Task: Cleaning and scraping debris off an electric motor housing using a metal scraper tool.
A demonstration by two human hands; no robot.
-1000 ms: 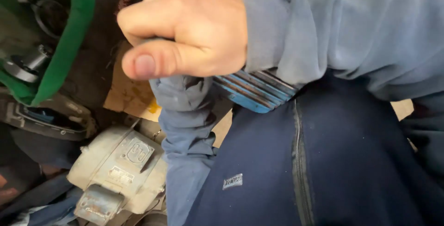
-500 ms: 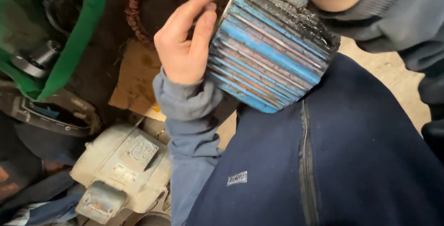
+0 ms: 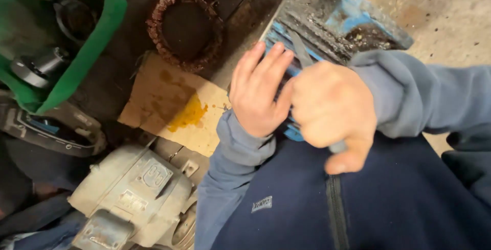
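Observation:
A blue finned motor housing (image 3: 332, 20), dirty and grey on top, rests against my lap. My left hand (image 3: 258, 94) lies on its left side, fingers together and stretched up along the fins. My right hand (image 3: 332, 109) is closed in a fist around a thin grey metal tool (image 3: 302, 50). The tool's shaft runs up onto the housing, and its lower end sticks out under my fist. Both hands touch each other in front of the housing. Blue-grey sleeves cover both arms.
A copper-wound stator ring (image 3: 184, 30) lies on dark ground at the top. Below it is stained cardboard (image 3: 174, 107). A green bin (image 3: 97, 45) with metal parts stands at the upper left, a grey motor (image 3: 133, 194) at the lower left.
My right hand has come down from close to the camera onto the housing, beside my left hand. The housing now sits lower and further right in view.

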